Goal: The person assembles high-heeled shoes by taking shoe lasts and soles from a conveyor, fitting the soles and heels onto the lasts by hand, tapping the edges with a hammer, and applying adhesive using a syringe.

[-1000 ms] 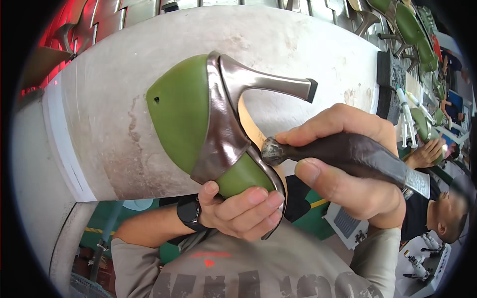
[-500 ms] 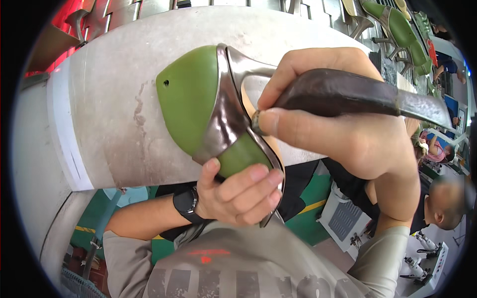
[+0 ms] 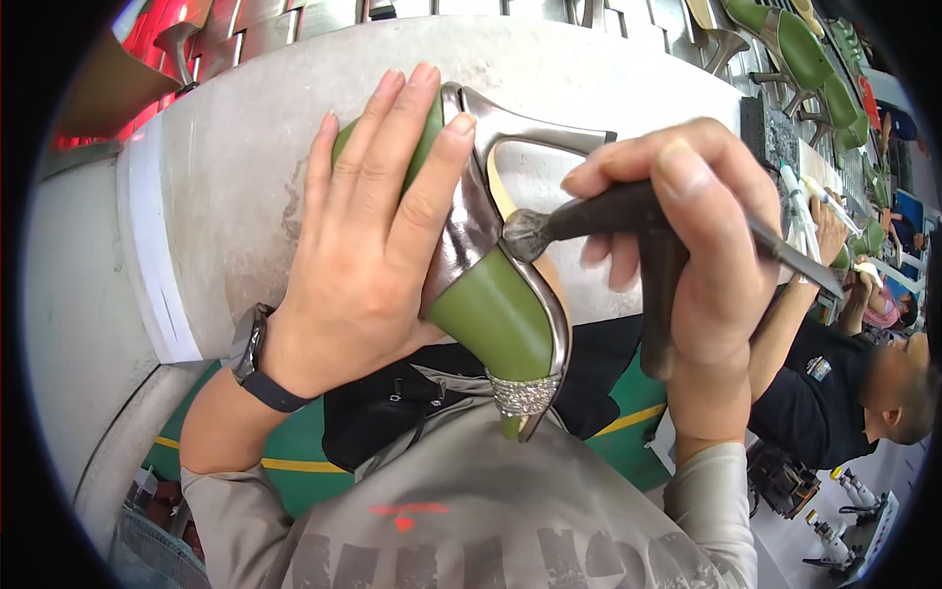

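I take the shoe (image 3: 469, 221) as landmark and report from left to right. Far left of the shoe, a white strip (image 3: 159, 245) runs along the end of the worktop (image 3: 221, 187). Nearer to the shoe, a dark watch (image 3: 250, 346) sits on the left wrist. Immediately left of the shoe and partly over it, I observe the left hand (image 3: 363, 250) laid flat, fingers extended and slightly spread, covering much of its back part.

The shoe itself lies on its side over the worktop, toe past the near edge. It has a metallic bronze strap around a green last (image 3: 500, 319), a glittering band (image 3: 525, 396) near the toe, and a slim heel (image 3: 549, 129) pointing right.

At the shoe's right edge is the rounded face of a dark hammer (image 3: 599, 214); I cannot tell whether it presses there. Right of the shoe, the right hand (image 3: 721, 250) has its fingers closed around the hammer. Farther right of the shoe are white syringes (image 3: 800, 216) and a co-worker in a dark shirt (image 3: 810, 393).
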